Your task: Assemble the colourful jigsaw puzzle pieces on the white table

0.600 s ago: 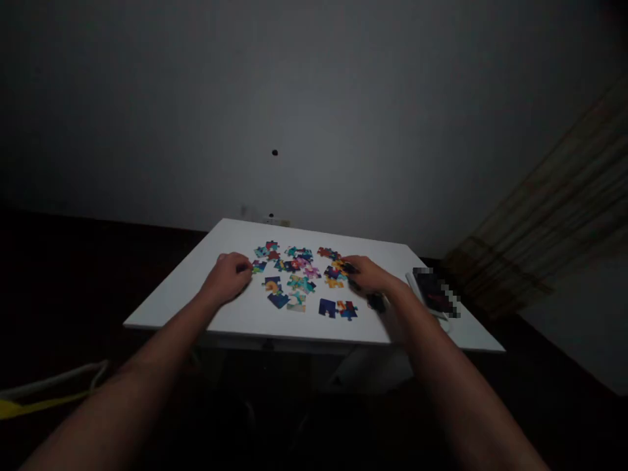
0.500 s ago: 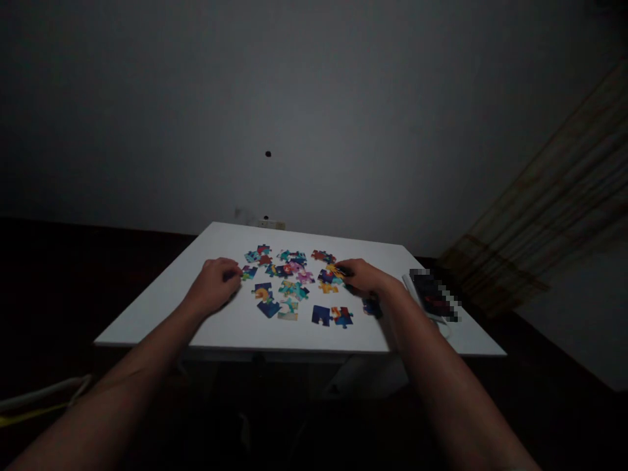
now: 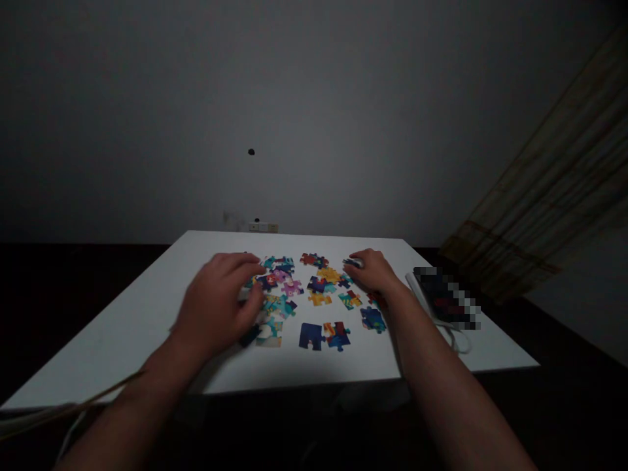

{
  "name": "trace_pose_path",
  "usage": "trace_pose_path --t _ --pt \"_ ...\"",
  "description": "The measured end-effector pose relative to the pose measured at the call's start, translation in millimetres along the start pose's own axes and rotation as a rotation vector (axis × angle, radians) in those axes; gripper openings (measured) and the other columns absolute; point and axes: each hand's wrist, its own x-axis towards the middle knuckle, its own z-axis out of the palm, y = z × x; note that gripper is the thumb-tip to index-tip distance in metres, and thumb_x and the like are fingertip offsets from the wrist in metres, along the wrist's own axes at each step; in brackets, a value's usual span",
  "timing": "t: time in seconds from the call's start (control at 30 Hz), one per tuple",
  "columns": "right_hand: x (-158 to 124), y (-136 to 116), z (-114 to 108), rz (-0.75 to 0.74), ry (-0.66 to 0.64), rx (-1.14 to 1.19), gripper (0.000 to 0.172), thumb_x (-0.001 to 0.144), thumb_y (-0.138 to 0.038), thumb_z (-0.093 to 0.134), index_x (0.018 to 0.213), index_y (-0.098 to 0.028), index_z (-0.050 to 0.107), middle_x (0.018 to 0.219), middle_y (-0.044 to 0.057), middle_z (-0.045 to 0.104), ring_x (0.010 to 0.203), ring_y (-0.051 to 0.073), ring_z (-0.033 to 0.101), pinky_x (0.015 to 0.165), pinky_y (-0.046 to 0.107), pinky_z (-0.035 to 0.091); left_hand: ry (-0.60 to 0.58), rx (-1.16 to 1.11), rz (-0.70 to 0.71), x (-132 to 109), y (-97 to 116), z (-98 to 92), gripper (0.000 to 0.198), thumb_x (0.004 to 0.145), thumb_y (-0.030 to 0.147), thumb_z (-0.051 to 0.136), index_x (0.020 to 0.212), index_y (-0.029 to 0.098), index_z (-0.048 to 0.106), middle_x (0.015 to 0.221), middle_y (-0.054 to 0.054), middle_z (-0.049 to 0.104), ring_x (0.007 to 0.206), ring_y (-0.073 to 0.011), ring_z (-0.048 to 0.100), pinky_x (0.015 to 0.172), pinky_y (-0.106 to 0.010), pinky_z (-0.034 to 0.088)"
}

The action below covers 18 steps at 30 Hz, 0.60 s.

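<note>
My left hand (image 3: 216, 304) hovers over the left side of the puzzle pieces, thumb and fingers apart, with nothing visible between them. It hides some pieces under it. Close to its fingertips lie a pink piece (image 3: 293, 288) and teal pieces (image 3: 279, 305). At the right of the group, my right hand (image 3: 373, 269) has its thumb and fingers closed around a small dark puzzle piece (image 3: 352, 263). Just left of that hand is a yellow piece (image 3: 330, 275). A red and green piece (image 3: 350, 299) and a dark blue piece (image 3: 373, 320) lie below it.
The pieces lie on a white table (image 3: 147, 314) against a grey wall (image 3: 343, 131). Toward the front are a joined navy piece (image 3: 311, 336) and a red-blue piece (image 3: 337, 335). A pixelated dark device (image 3: 444, 297) with a white cable (image 3: 461, 341) lies at the right.
The view has shifted nearer the table. My left hand has opened and risen from the left pieces toward me. My right hand has moved a little right, off the yellow piece.
</note>
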Motion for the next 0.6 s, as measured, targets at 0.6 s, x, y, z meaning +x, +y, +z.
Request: trace_pose_path --t 0.6 --pt "3 -28 10 -0.074 0.071 0.403 0.018 0.100 -0.037 0.073 0.107 -0.023 0.083 0.104 0.009 0.084 0.088 0.025 0.075 0.084 0.038 0.058 -0.438 0.180 0.494 55 -8 97.9 0.041 0.111 0.038 0.050 0.148 0.025 0.064 0.150 -0.013 0.068 0.137 -0.0344 0.062 0.116 -0.055 0.049"
